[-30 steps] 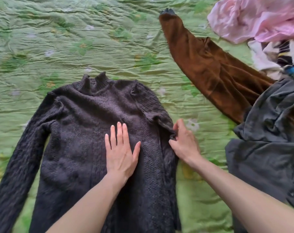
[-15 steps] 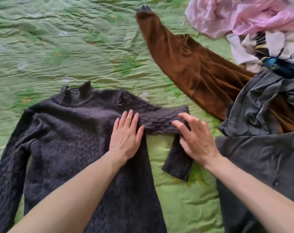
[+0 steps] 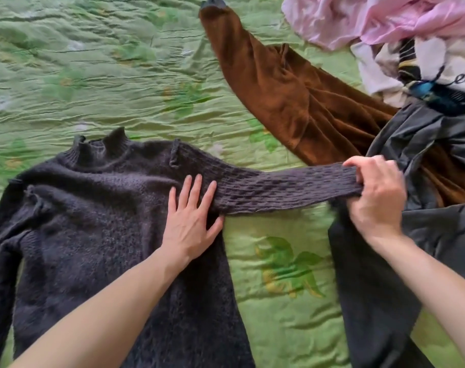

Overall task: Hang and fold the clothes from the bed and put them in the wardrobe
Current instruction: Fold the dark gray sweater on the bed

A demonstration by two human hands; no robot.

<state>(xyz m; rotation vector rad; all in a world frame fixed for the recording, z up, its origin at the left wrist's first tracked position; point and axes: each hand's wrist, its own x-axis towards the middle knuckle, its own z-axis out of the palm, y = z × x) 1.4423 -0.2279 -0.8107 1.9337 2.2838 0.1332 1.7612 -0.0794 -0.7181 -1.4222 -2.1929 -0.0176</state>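
Your left hand (image 3: 189, 224) lies flat on the dark sweater (image 3: 93, 221), fingers straight and spread, pressing the chest down just where the sleeve (image 3: 279, 188) joins the body. Your right hand (image 3: 377, 197) grips the cuff end of that sleeve, fingers curled over the top edge and thumb underneath, and the sleeve runs stretched out sideways between your two hands, lifted off the bedspread (image 3: 106, 75). The sweater itself lies front-up on the green bedspread, collar pointing away from you, the other sleeve trailing down along the left edge. Beside your right hand sits a grey garment (image 3: 438, 235), rumpled, running down to the lower right. A brown garment (image 3: 284, 94) lies diagonally beyond it, and a pink one (image 3: 358, 19) is heaped in the far right corner over a white printed piece (image 3: 443, 65).
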